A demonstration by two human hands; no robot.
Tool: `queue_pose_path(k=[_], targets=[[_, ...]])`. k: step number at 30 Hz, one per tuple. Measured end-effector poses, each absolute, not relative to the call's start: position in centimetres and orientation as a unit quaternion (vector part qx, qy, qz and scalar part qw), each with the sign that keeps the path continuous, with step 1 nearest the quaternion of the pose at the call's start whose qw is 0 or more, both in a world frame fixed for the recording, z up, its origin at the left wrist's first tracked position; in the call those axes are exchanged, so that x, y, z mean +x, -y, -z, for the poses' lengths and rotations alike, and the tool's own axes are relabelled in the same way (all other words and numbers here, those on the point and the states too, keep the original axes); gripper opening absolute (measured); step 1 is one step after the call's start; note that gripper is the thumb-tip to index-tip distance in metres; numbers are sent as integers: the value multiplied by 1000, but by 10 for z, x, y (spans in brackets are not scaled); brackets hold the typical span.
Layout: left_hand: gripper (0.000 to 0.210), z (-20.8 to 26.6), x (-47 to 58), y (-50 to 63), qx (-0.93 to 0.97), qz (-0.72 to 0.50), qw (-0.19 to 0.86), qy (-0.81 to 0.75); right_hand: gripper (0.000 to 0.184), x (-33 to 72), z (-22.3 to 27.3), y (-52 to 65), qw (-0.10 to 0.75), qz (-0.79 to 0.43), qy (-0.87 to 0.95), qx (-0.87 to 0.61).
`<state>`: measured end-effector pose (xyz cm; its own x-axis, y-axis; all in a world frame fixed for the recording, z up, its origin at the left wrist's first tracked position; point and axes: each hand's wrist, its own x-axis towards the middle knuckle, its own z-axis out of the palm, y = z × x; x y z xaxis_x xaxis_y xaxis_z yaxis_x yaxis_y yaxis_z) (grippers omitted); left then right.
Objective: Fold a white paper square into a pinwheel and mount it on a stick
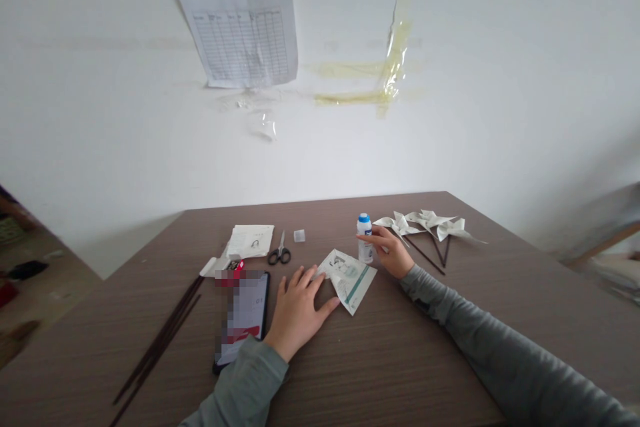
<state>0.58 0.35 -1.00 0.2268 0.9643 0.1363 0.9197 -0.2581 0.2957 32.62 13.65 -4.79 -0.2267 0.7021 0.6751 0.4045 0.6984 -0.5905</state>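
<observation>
My right hand (391, 253) is around a small white bottle (365, 252) with a blue cap, one finger lying across its front. The bottle stands upright on the table. A square printed paper (353, 278) with a teal stripe lies just left of and below it. My left hand (301, 312) is spread with its fingertips at the left edge of this paper and nothing in its grasp. Behind my right hand lie several white paper pinwheels (429, 221) on dark sticks.
Left of my hands are a phone (245, 317), black-handled scissors (280, 253), a stack of printed paper squares (251, 240) and a small clear cube-like piece (299, 235). Dark sticks (165, 330) lie at the table's left. A white wall with a taped sheet (245, 40) rises behind.
</observation>
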Motion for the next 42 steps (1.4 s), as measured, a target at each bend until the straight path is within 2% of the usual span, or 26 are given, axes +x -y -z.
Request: queue_pose_path(k=[5, 11, 13, 17, 19, 31, 36, 42], targets=[[47, 15, 6, -6, 778, -179, 60, -600, 60, 327, 47, -136, 523, -130, 755, -374], [44, 12, 12, -8, 769, -183, 48, -611, 60, 325, 45, -129, 539, -105, 737, -394], [45, 12, 14, -9, 770, -174, 49, -611, 55, 322, 44, -126, 541, -102, 732, -402], [46, 11, 14, -9, 772, -178, 60, -607, 32, 314, 44, -122, 541, -105, 728, -409], [48, 11, 13, -9, 774, -181, 67, -604, 29, 309, 45, -120, 537, -108, 730, -409], [44, 14, 19, -11, 781, -199, 64, -589, 42, 287, 44, -116, 447, -133, 775, -427], [53, 16, 25, -11, 771, -198, 64, -602, 54, 279, 49, -118, 446, -111, 783, -419], [53, 23, 27, -12, 765, -190, 63, -613, 53, 271, 50, -120, 443, -84, 793, -410]])
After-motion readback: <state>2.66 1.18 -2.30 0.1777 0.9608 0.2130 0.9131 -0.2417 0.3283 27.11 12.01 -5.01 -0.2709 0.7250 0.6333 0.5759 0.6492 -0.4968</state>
